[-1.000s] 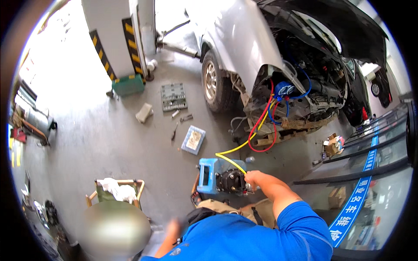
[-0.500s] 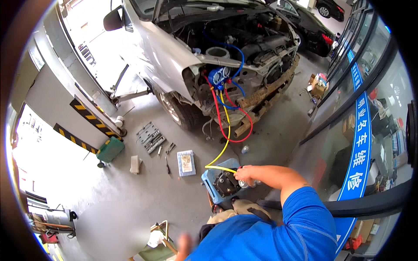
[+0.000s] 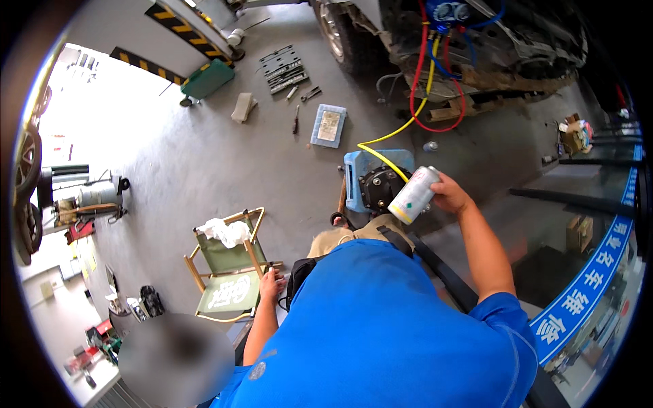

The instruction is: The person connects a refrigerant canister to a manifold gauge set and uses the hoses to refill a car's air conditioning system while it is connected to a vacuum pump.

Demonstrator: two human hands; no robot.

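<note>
Lifting a white cylindrical metal canister [image 3: 413, 194] with a yellow base, now raised above the blue box-shaped pump unit [image 3: 373, 178], the right hand [image 3: 447, 193] wraps it firmly (left hand [image 3: 271, 284] rests loosely curled beside the green folding chair [image 3: 230, 272]).

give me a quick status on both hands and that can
Right hand gripping white can, tilted, above blue pump unit. Left hand on folding chair frame. Yellow hose close behind the can.

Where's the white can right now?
In the head view the white can is right of centre, tilted, held in the right hand above the blue pump, with the yellow hose running to it.
</note>
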